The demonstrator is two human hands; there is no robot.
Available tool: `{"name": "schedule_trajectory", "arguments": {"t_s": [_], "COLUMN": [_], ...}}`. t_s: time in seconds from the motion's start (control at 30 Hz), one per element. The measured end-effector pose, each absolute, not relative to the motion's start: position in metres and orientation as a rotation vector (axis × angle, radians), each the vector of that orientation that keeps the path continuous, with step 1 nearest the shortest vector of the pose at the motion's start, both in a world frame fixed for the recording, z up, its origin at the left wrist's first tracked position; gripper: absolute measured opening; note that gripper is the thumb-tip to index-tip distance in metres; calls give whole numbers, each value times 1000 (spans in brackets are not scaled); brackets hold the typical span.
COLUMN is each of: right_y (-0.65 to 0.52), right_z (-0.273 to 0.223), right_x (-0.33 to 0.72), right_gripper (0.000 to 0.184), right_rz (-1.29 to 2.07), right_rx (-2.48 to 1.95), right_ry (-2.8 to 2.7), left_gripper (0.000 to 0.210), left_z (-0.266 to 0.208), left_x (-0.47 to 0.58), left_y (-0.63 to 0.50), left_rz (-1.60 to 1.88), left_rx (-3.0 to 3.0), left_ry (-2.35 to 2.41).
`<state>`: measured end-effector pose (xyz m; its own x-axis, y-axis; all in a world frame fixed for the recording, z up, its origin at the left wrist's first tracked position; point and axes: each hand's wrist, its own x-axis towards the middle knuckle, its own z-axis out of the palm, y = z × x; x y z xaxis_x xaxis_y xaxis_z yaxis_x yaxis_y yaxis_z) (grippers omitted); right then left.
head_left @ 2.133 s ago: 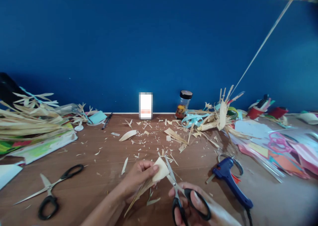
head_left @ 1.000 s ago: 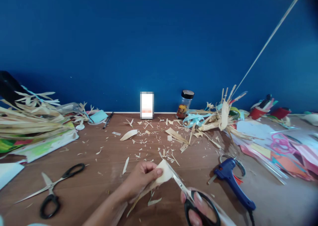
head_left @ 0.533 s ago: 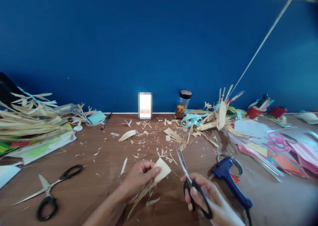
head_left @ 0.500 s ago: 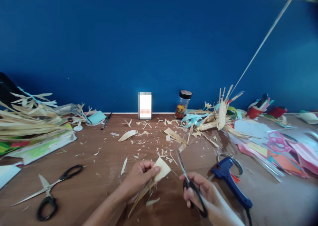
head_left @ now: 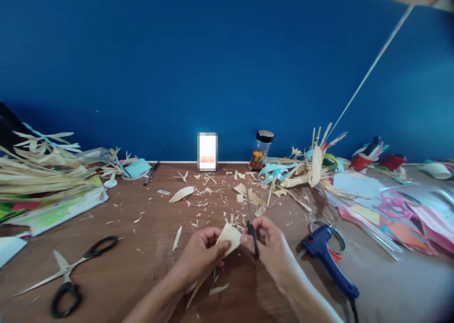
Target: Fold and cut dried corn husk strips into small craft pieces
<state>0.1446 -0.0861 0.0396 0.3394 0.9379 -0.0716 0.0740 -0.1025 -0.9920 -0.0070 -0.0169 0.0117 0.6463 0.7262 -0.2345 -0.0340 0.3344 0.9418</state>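
Between the thumb and fingers of my left hand (head_left: 204, 252) is a pale piece of dried husk (head_left: 230, 235), its narrow end trailing down toward the table's near edge. My right hand (head_left: 267, 242) is closed around black-handled scissors (head_left: 252, 238), whose blades point up and away from me. The right fingertips are at the husk's right edge; whether they pinch it I cannot tell. Below my hands lies a loose husk sliver (head_left: 219, 289). Many small husk scraps (head_left: 234, 218) are scattered just beyond.
A second pair of scissors (head_left: 67, 270) lies spread at the left. To the right rests a blue glue gun (head_left: 329, 259). Husk bundles (head_left: 39, 171) pile up at the far left, and a black-lidded jar (head_left: 260, 150) stands by the blue wall (head_left: 227, 67).
My right hand has moved left and up with the scissors, right up to the husk. The scissors have turned more upright. My left hand has stayed nearly in place, the husk slightly tilted.
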Motion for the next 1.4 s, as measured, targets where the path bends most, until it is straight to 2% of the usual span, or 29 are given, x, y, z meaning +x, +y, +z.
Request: {"name": "schedule_trajectory", "arguments": {"t_s": [0.27,0.43,0.73,1.17,1.4], "right_y": [-72,-68,-65,-48,-50], "right_z": [38,38,44,31,29], "right_x": [147,157,162,180,170], "right_gripper": [28,31,44,32,39], "right_rz": [870,885,1139,570,887], "right_rx": [-1540,-1543,-1422,-1585,-1342], "right_ry": [-1064,-1059,-729,-900,-713], "left_gripper": [32,31,22,36,60], "left_z": [12,14,20,3,4], "left_x": [-6,-9,-15,-23,-21], "left_y": [-15,-14,-10,5,4], "left_rz": [571,730,889,1018,1069], "left_rx": [1242,1535,1847,1480,1463], "left_ry": [802,900,1012,1291,1296]}}
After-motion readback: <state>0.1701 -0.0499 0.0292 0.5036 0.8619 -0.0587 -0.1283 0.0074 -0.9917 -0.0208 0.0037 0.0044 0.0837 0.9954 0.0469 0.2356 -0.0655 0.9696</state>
